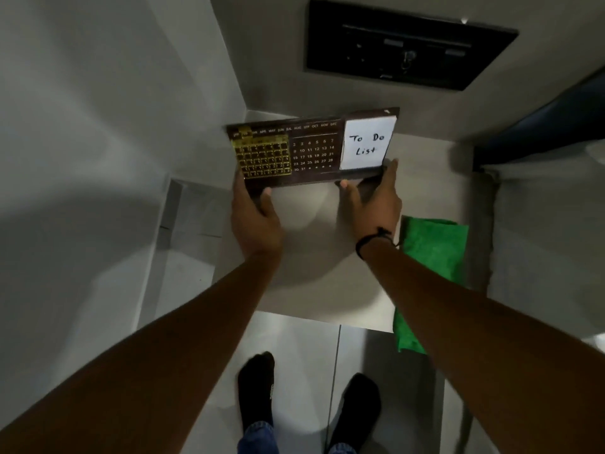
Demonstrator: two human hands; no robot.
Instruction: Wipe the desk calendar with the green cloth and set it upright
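1. Both hands hold the desk calendar (314, 147) by its lower edge: the left hand (255, 213) has its grip pinched on the lower left corner, thumb on the front face, and the right hand (373, 199) has its grip pinched on the lower right corner, thumb under the edge and a finger up the side.
2. The calendar's long axis runs left to right between the two hands; its face tilts toward the camera, with the "To Do List" note (368, 144) at the right end.
3. It appears to be held at the back of the tabletop (425, 165), near the wall; whether its base touches the surface cannot be told.
4. The green cloth (432, 253) lies on the tabletop, right of and nearer the person than the calendar, just beside the right wrist; so the right hand is the nearer one to reach it.
5. Judged from this, setting it upright is the step in hand.
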